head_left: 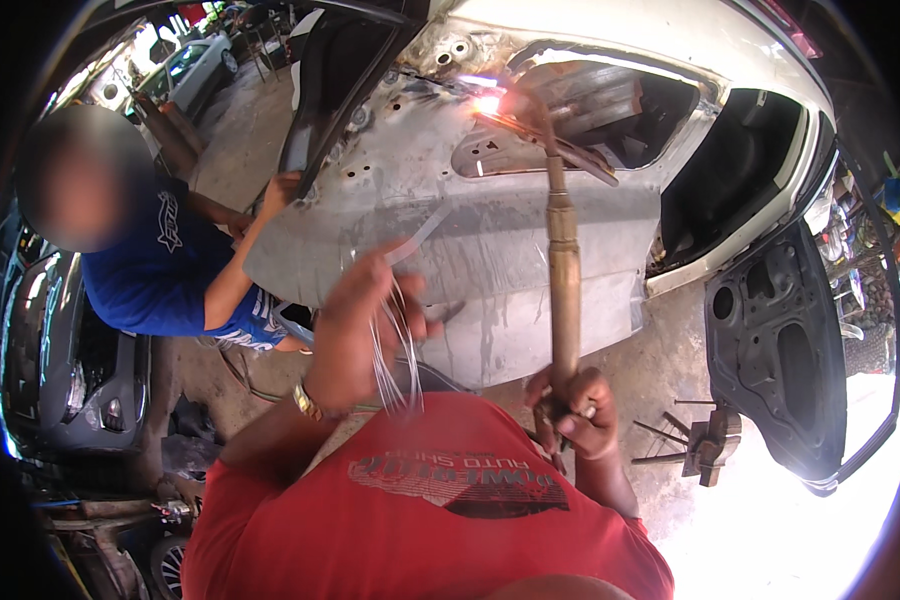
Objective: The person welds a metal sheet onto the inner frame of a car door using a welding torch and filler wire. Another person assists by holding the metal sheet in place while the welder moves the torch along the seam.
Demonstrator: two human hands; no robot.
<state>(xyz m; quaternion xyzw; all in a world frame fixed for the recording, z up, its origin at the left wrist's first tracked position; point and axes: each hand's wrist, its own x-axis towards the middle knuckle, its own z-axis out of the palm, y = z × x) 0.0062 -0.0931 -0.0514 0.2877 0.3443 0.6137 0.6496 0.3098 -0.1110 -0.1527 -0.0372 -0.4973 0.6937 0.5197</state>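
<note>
Currently, the right hand point(588, 408) is clenched around the lower end of a brass-coloured torch point(564, 290), which stands nearly upright in the view, its thin neck bending toward a bright glow point(487, 103) at the upper part of a grey car panel point(520, 235). The left hand point(345, 320), blurred, has its fingers curled on a loose bundle of thin wire point(398, 385), whose loops hang down in front of the panel; the exact placing of each fingertip I cannot tell. A gold-coloured watch point(307, 403) sits on the left wrist, and a red shirt point(420, 520) fills the lower middle. The glow lies just beside the upper left corner of a window opening, beyond which more metal pieces point(595, 105) show. At the left, a co-worker in a blue shirt point(160, 270) has one hand point(282, 190) at the panel's left edge. At the right, a dark detached door point(780, 350) stands near a rusty metal block point(712, 447) with rods.
</note>
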